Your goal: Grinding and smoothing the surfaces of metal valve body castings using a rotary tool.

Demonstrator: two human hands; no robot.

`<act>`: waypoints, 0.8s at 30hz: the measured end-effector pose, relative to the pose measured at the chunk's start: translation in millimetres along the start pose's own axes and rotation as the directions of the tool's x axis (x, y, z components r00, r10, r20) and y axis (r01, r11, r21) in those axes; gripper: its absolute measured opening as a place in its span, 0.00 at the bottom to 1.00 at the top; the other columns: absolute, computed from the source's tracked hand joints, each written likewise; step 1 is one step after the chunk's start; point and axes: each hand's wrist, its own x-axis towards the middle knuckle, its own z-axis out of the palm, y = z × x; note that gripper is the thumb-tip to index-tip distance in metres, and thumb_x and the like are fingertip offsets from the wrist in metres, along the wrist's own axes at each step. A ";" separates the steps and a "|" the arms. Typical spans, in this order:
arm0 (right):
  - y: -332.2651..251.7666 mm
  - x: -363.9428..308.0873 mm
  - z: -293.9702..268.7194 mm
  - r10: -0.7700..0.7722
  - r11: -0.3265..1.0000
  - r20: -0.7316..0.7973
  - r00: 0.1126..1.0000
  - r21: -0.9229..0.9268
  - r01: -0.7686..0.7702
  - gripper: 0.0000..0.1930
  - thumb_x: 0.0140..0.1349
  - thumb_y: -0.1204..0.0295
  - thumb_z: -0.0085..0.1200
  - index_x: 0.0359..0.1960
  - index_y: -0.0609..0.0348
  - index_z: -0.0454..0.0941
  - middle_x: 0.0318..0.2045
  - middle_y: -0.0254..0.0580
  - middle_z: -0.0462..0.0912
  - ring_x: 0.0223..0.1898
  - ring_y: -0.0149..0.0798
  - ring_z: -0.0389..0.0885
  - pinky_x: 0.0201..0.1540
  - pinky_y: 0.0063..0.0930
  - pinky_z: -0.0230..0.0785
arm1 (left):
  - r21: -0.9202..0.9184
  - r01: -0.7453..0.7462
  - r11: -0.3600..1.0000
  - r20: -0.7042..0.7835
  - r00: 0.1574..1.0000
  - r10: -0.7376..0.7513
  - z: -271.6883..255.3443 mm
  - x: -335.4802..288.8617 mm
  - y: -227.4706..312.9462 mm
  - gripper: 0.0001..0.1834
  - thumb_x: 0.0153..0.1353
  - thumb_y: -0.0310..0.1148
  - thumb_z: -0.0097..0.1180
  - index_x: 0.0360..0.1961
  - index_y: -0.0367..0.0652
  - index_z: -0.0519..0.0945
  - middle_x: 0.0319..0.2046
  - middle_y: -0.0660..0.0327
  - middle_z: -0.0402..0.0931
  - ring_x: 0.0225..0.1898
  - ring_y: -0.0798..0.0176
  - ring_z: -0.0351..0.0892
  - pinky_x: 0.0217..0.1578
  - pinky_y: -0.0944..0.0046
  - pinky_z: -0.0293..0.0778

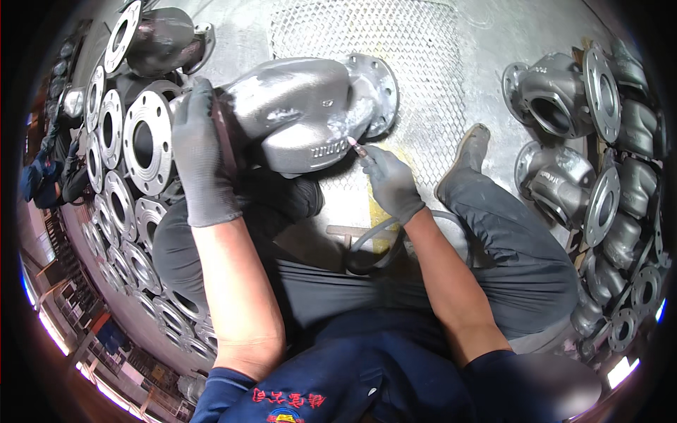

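A large grey cast-metal valve body [289, 95] lies on its side in front of me, with a round, bolt-holed flange [377, 95] at its right end. My left hand [201, 151], in a grey glove, grips the dark rim at its left end; the fingertips are partly hidden. In my gloved right hand [395, 185] is a slim die grinder [362, 153], closed in the fingers. Its small pinkish tip is at the casting's lower right, beside the raised lettering. Bright, smoothed patches show on the metal there.
Flanged castings [144, 144] stand in rows on my left, and more valve bodies [557, 176] are stacked at right. A dark hose [374, 261] loops between my legs. Beneath the casting lies a diamond-mesh plate [416, 70]. Another person [46, 176] is at far left.
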 end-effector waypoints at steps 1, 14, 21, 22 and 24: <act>-5.0 5.1 1.3 -0.002 1.000 -0.015 1.000 0.004 0.002 0.19 0.69 0.75 0.51 0.61 0.58 0.79 0.47 0.59 0.86 0.47 0.64 0.85 0.51 0.52 0.78 | -0.014 0.003 1.000 -0.002 1.000 -0.003 -0.5 1.1 -0.3 0.24 0.77 0.46 0.59 0.58 0.34 0.84 0.44 0.59 0.84 0.45 0.67 0.82 0.49 0.68 0.76; -90.8 64.9 -74.6 -0.163 0.888 0.316 0.935 -0.366 0.278 0.26 0.65 0.80 0.53 0.66 0.52 0.78 0.53 0.57 0.83 0.54 0.62 0.83 0.59 0.50 0.77 | -0.147 0.137 0.979 -0.115 0.981 -0.155 15.4 -8.9 18.7 0.36 0.70 0.47 0.64 0.63 0.20 0.76 0.49 0.42 0.85 0.49 0.57 0.83 0.51 0.59 0.78; -150.0 133.9 -98.2 -0.352 0.615 0.589 0.727 -0.440 0.654 0.27 0.57 0.84 0.56 0.61 0.51 0.84 0.50 0.51 0.86 0.52 0.58 0.85 0.55 0.47 0.79 | -0.310 0.313 0.897 -0.161 0.913 -0.374 17.7 -11.3 44.7 0.36 0.69 0.46 0.65 0.64 0.22 0.76 0.47 0.40 0.86 0.49 0.55 0.86 0.54 0.59 0.79; -158.3 140.8 -98.8 -0.365 0.586 0.626 0.689 -0.420 0.693 0.27 0.57 0.84 0.57 0.59 0.52 0.84 0.51 0.50 0.86 0.52 0.58 0.85 0.55 0.47 0.79 | -0.314 0.319 0.894 -0.164 0.909 -0.382 16.8 -10.9 41.6 0.36 0.69 0.46 0.65 0.64 0.22 0.76 0.47 0.40 0.86 0.49 0.55 0.86 0.54 0.59 0.79; -167.3 147.8 -96.4 -0.334 0.587 0.663 0.670 -0.409 0.698 0.26 0.56 0.86 0.57 0.56 0.53 0.85 0.52 0.47 0.87 0.52 0.58 0.86 0.54 0.47 0.79 | -0.202 0.339 0.919 -0.146 0.917 -0.370 15.0 -9.6 34.5 0.37 0.68 0.47 0.65 0.65 0.23 0.76 0.48 0.38 0.86 0.51 0.53 0.87 0.56 0.58 0.79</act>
